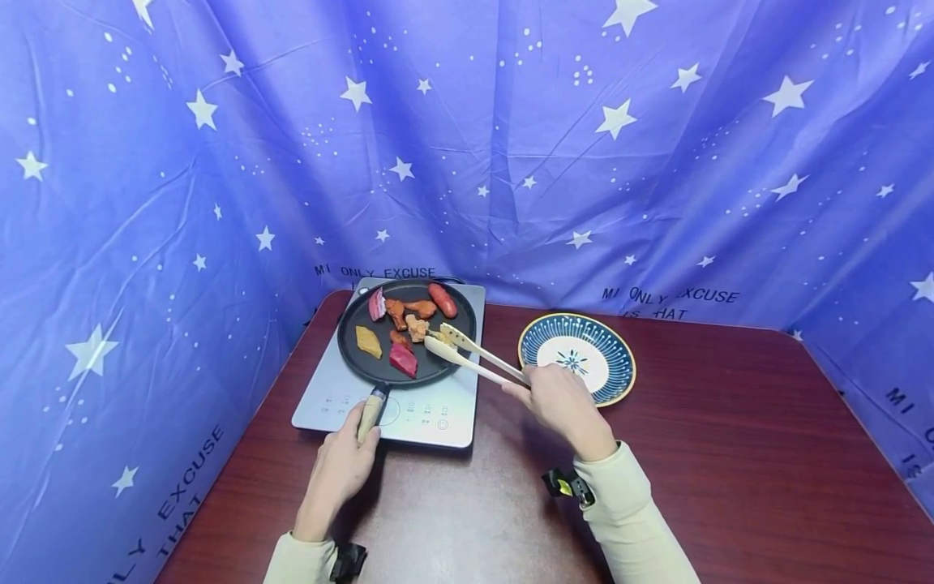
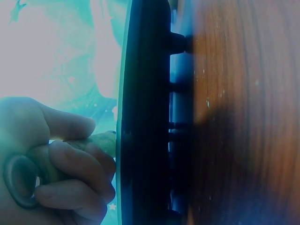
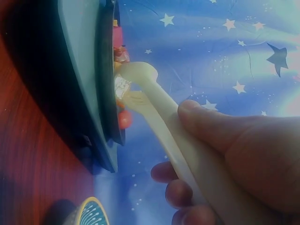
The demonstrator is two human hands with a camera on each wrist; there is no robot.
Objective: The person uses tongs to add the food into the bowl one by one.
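Note:
My left hand (image 1: pixel 343 461) grips the pale handle (image 1: pixel 370 415) of a black frying pan (image 1: pixel 378 371), with fingers curled round it in the left wrist view. My right hand (image 1: pixel 563 403) holds cream-coloured tongs (image 3: pixel 161 105), thumb on one arm and fingers round the other. The tong tips are low over the pan's right side, beside a tan food piece (image 1: pixel 417 328); whether they pinch it I cannot tell. Also in the pan lie a red sausage (image 1: pixel 442 299), a brown drumstick (image 1: pixel 421 308), a pink-striped slice (image 1: pixel 376 304), a yellow piece (image 1: pixel 368 341) and a dark red chunk (image 1: pixel 403 361).
The pan rests on a silver induction cooktop (image 1: pixel 321 410) at the left of a dark red wooden table (image 1: pixel 730 422). A blue-patterned plate (image 1: pixel 622 361) with a yellow rim stands to its right. Blue star-printed curtains (image 1: pixel 467 162) hang behind and along the sides.

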